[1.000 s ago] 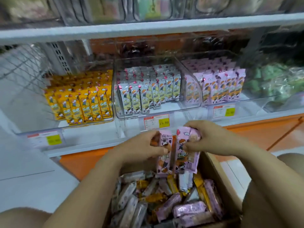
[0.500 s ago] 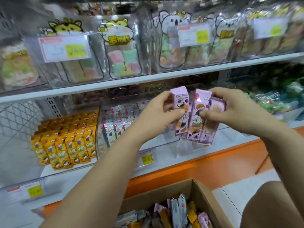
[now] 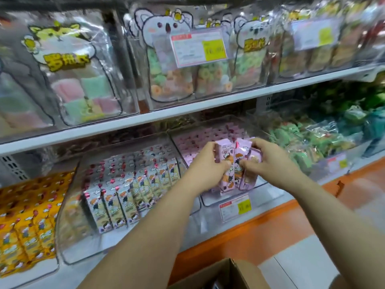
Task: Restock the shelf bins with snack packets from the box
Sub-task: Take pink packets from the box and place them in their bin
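Both my hands hold a small bunch of pink snack packets (image 3: pixel 236 163) upright over the front of the clear bin of pink packets (image 3: pixel 268 185) on the lower shelf. My left hand (image 3: pixel 205 163) grips the leftmost packet. My right hand (image 3: pixel 268 161) pinches the packets on the right side. More pink packets (image 3: pixel 198 140) stand in rows behind, inside the same bin. The cardboard box (image 3: pixel 227 274) shows only its top flap at the bottom edge; its contents are out of view.
Left of the pink bin stand a clear bin of white packets (image 3: pixel 125 190) and a bin of yellow packets (image 3: pixel 25 222). Green bagged snacks (image 3: pixel 308 140) fill the bin to the right. The upper shelf (image 3: pixel 187 110) carries large animal-print bags. A price tag (image 3: pixel 235 207) hangs on the pink bin's front.
Both hands have carried the pink packets up from the box and forward to the pink bin. The view has lifted from the box to the shelves.
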Available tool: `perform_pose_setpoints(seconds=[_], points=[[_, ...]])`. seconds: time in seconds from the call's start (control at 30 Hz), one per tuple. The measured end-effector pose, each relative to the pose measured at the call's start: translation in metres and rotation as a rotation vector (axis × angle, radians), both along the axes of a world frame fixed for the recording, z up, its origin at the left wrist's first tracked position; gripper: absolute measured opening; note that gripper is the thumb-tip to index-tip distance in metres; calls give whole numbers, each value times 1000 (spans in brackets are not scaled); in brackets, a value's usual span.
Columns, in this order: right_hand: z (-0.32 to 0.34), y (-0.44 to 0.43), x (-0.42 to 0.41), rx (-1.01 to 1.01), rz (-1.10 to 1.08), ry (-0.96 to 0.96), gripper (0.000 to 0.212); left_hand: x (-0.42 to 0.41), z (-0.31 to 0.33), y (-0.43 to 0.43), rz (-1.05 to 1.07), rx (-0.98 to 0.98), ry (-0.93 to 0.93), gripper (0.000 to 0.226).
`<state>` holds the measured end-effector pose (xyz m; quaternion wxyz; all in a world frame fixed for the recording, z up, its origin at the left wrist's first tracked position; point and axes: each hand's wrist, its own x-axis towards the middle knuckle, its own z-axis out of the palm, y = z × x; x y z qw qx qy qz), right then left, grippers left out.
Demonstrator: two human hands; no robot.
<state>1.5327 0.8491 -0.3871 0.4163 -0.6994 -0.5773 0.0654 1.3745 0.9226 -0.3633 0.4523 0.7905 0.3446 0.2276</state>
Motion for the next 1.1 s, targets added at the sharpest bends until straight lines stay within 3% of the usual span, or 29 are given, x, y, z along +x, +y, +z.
perform_pose_setpoints(seconds=[0.1,0.2,0.27,0.4,0.6,0.67,0.77,1.1], points=[[-19,3,5,-47,7,-34,23,15,-12,5,37,3,131,23],[-29,8,7,-184,-8,-122,53,27,-22,10,35,-7,254,25],[-32,12,11,-243,-18,-149,60,32,-24,13,39,-8,302,26],[-34,13,14,-257,6,-106,55,34,-18,20,17,69,365,46],[-27,12,16,-256,18,-90,35,28,-9,27,-54,240,458,49],[-27,13,15,-247,30,-103,43,24,-7,28,-59,279,445,54],[-21,11,16,-153,41,-67,40,16,0,34,-61,360,373,56],[-4,2,16,238,-36,158,32,-11,14,37,79,288,-122,45]])
